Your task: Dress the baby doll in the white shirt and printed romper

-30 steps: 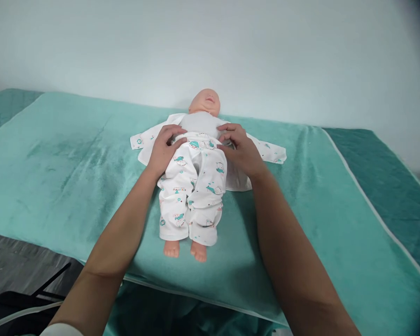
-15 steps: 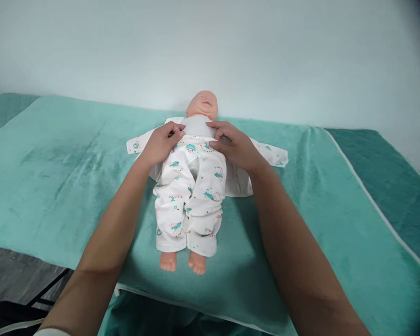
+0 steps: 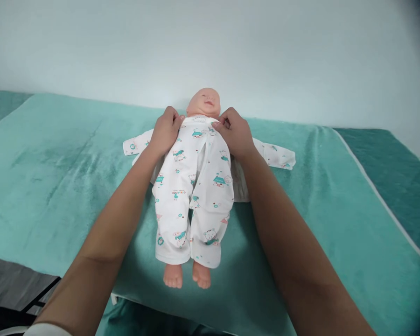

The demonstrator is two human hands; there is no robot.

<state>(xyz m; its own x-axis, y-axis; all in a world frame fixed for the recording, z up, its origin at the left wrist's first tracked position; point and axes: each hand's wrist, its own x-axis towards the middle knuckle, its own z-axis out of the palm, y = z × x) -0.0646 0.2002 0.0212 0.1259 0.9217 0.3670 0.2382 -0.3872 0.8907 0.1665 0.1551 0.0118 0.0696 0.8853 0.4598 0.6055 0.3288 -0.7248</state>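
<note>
A baby doll lies on its back, head at the far side and bare feet toward me. White printed baby pants cover its legs and body, with the waistband up near the neck. My left hand pinches the waistband at its left edge. My right hand grips the same band on the right, its fingers closed. Beneath the doll lies a spread white baby shirt with matching print, a sleeve reaching out on each side. The doll's arms are hidden.
A green cloth covers the table under the doll. Darker green fabric lies at the right, beyond a pale edge. Behind the table rises a pale wall. Grey floor and a black frame show at the lower left.
Both hands have moved toward the doll's head, drawing the pants' waistband from the belly to just below the neck. The pant legs are smoother and straighter.
</note>
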